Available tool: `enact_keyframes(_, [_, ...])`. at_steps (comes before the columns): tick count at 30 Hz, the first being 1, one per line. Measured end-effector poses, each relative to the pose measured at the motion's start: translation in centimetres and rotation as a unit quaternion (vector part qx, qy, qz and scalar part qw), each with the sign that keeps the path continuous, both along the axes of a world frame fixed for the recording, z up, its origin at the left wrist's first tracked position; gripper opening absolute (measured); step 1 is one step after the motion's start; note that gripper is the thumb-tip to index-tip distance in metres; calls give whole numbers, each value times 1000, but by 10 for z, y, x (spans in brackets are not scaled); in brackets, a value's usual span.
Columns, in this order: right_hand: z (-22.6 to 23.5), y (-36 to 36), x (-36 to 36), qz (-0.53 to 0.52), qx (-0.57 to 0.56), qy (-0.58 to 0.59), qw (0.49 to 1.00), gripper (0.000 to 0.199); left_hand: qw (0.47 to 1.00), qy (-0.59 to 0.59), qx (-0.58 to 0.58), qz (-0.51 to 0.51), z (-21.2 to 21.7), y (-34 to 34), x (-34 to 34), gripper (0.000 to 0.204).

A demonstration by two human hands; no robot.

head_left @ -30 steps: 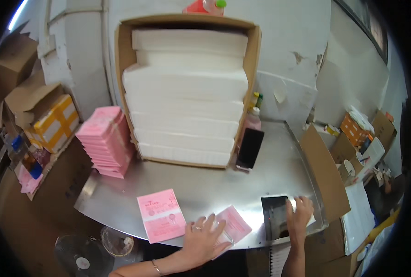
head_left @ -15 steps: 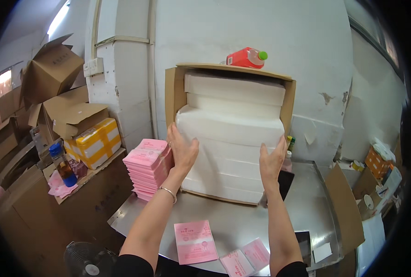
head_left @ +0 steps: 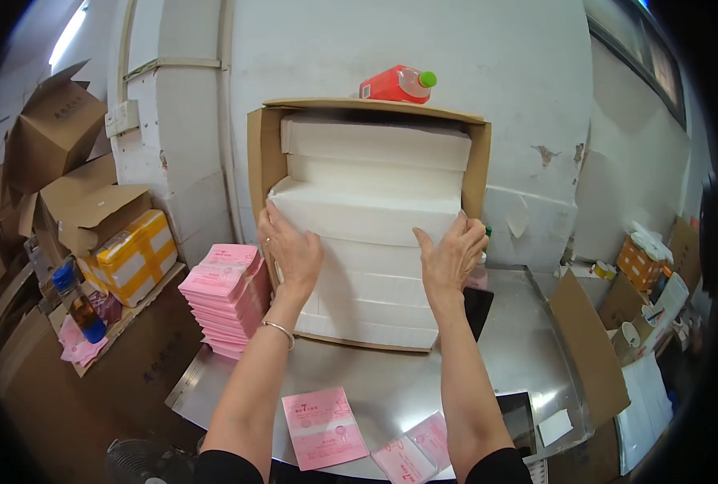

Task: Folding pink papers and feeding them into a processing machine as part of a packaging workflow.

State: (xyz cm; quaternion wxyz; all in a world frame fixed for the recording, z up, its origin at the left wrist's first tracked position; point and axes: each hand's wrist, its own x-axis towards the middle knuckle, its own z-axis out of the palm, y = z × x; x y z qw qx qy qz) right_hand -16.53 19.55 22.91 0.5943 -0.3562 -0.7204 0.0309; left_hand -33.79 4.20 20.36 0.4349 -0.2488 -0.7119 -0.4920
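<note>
Gripping opposite ends of a white bundle [head_left: 367, 218] inside the carton [head_left: 476, 165], left hand [head_left: 291, 252] and right hand [head_left: 452, 256] sit between pink stack [head_left: 223, 298] and black phone [head_left: 478, 310]. Bare steel table [head_left: 375, 371] separates carton from front-edge packet [head_left: 324, 427].

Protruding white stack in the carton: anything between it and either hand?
Nothing visible: the left hand and right hand are at opposite ends of the protruding white stack, at the open front of the carton. Fingertip contact is partly hidden.
</note>
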Motion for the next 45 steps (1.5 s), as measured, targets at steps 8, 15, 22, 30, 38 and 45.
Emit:
enact_keyframes(8, [-1,36,-4,133,66,-13,989,74,995,-72,60,-21,19,8,-4,86])
enact_keyframes(15, [23,16,-4,172,-58,-56,982,63,990,-81,-107,45,32,-11,-9,77])
enact_keyframes(22, [7,25,-10,188,6,37,981,56,982,14,-99,-159,25,-25,-37,84])
enact_keyframes(30, [2,4,23,194,183,113,957,53,993,37,-15,-115,13,-46,1,75])
enact_keyframes(38, [-138,29,222,231,-27,21,972,64,961,15,-175,-213,-87,-62,169,83])
enact_keyframes(45, [-223,82,287,166,-145,-102,970,59,813,-231,-355,-399,-195,-29,178,86])
